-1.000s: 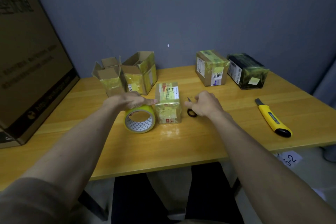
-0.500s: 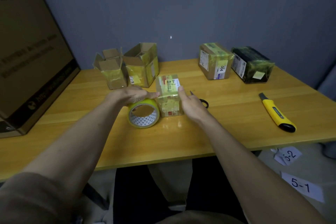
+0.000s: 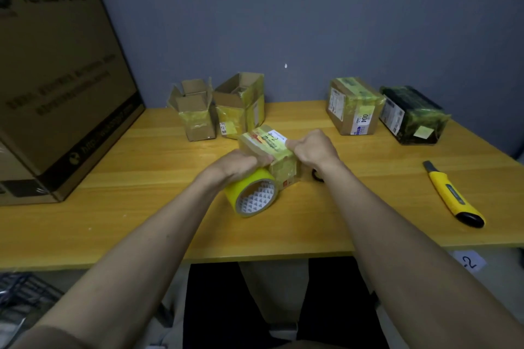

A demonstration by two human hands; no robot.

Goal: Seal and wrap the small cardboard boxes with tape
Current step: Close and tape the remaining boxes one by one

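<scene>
- The small taped box (image 3: 268,151), marked "4-2" on its top label, sits tilted at mid-counter between the two hands; whether its base is fully lifted off the wood cannot be told
- The left hand (image 3: 236,164) curls over the yellow tape roll (image 3: 252,195) and holds it against the box's near-left side; its fingertips reach the box's edge
- The right hand (image 3: 313,147) grips the box's right end, fingers curled over the top edge beside the white label
- The tape roll stands on edge, touching the box, its patterned white core facing the camera
- A dark looped object (image 3: 317,176), mostly hidden behind the right wrist, lies just beside the box; what it is cannot be told
- The counter (image 3: 141,207) is yellow-toned wood; at its back left stand two open cardboard boxes (image 3: 221,110) wrapped in yellow tape, side by side and touching
- At the back right stand a sealed brown box (image 3: 354,110) labelled "004" and, just beside it, a dark wrapped box (image 3: 412,115) with a yellow sticky note
- A yellow utility knife (image 3: 453,195) lies near the right edge, well apart from the hands
- A large brown carton (image 3: 59,71) fills the left end of the counter; a grey-blue wall (image 3: 312,14) stands behind; a paper slip (image 3: 469,262) lies on the floor at lower right
</scene>
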